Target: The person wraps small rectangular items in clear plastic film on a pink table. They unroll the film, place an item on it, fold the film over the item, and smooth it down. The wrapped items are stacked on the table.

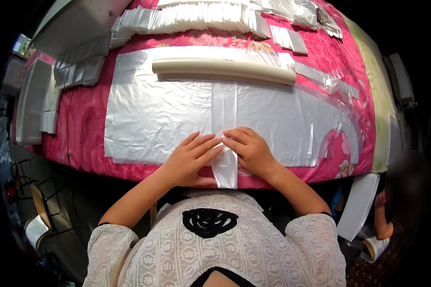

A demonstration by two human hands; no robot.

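Observation:
A narrow folded white plastic film strip (224, 115) runs over a stack of flat white plastic film sheets (153, 115), its near end hanging toward the table's front edge. My left hand (192, 158) lies left of the strip, fingers stretched toward it and thumb apart, touching its lower edge. On the right side, my right hand (252, 150) has its fingers bent and closed on the strip's fold. The fingertips of both hands nearly meet there. Beyond them, a long cream tube (225, 70) rests across the sheets.
A pink flowered cloth (88, 119) covers the table. Long rows of folded white packets (187, 19) stand at the back, with a smaller packet bundle (288, 39) on their right. Pale bins (33, 103) are at left. Another person's arm (382, 222) shows at lower right.

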